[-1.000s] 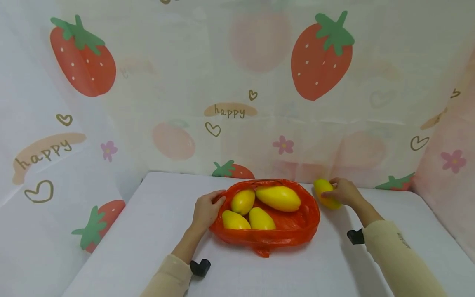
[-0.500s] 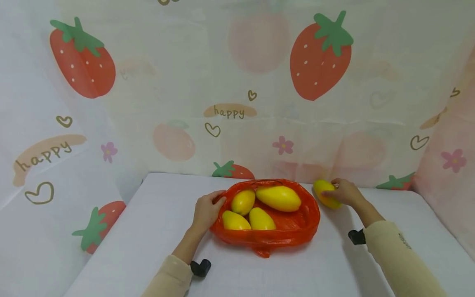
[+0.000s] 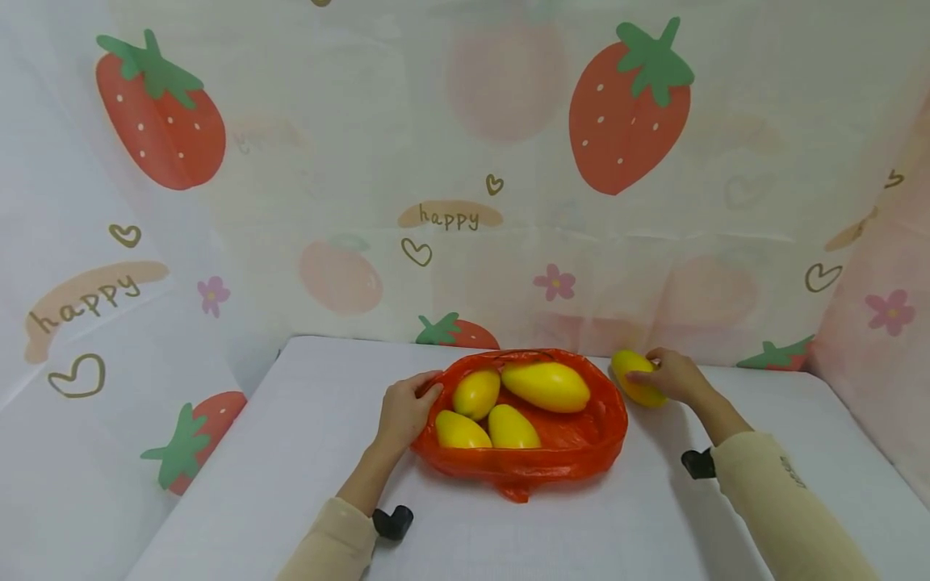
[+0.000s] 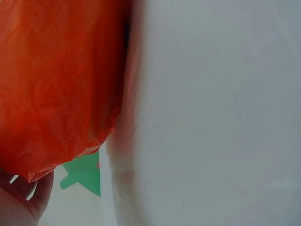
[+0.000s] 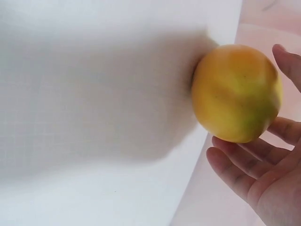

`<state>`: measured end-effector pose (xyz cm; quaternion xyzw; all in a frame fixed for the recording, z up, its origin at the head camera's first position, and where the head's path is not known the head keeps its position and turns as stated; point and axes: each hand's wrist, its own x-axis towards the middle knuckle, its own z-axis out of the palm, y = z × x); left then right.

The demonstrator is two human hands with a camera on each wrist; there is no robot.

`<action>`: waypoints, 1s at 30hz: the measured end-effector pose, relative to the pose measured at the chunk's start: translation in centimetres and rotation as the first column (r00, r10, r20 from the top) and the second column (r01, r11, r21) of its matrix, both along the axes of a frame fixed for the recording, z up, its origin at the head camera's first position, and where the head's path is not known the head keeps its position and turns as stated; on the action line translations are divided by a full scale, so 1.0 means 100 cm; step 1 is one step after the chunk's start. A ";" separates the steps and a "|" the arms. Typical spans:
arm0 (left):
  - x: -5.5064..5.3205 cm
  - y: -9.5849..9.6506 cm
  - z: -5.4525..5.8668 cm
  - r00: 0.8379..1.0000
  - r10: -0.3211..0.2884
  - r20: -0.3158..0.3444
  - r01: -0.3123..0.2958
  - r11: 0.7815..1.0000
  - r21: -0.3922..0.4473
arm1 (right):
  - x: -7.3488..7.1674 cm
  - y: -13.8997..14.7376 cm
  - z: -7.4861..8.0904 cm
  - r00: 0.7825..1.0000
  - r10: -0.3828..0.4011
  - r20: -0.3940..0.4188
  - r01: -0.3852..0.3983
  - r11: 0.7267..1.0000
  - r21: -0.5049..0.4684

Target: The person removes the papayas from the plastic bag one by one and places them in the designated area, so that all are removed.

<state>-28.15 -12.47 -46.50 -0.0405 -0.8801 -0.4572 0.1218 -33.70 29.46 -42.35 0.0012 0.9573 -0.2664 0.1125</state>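
Note:
A red plastic bag (image 3: 523,466) lies wide open on the table with several yellow mangoes (image 3: 546,386) inside. My left hand (image 3: 404,410) grips the bag's left rim between thumb and fingers. In the left wrist view the bag's crinkled side (image 4: 56,89) fills the upper left, and a small part of the left hand (image 4: 21,200) shows below it. To the right of the bag, my right hand (image 3: 677,376) holds another mango (image 3: 630,376), fingers round its far side and thumb on the near side. The right wrist view shows this mango (image 5: 237,94) end-on, beside the curved fingers (image 5: 235,172).
The table (image 3: 785,468) is covered in white cloth. Behind it and at both sides hang sheets (image 3: 450,145) printed with strawberries, hearts and flowers. Dark straps (image 3: 392,524) sit at the wrists, by the beige sleeves.
Almost nothing differs. The mango in my right hand has shifted very slightly left, towards the bag; the left hand and the bag hold their place.

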 end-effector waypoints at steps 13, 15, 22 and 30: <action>0.000 0.000 0.000 1.000 -0.002 0.001 0.002 1.000 -0.002 | 0.007 -0.004 0.023 0.998 -0.008 -0.066 0.008 1.000 0.012; -0.001 0.000 0.000 1.000 -0.001 -0.002 0.001 1.000 -0.006 | 0.009 -0.006 0.029 0.995 0.009 -0.103 -0.008 1.000 0.007; -0.002 0.001 0.000 1.000 -0.011 0.000 0.011 1.000 0.002 | 0.021 -0.011 0.046 0.971 0.099 -0.217 -0.102 0.995 -0.004; -0.002 -0.001 -0.001 1.000 0.006 -0.011 -0.006 1.000 -0.018 | 0.040 -0.022 0.059 0.940 0.174 -0.295 -0.203 0.977 -0.069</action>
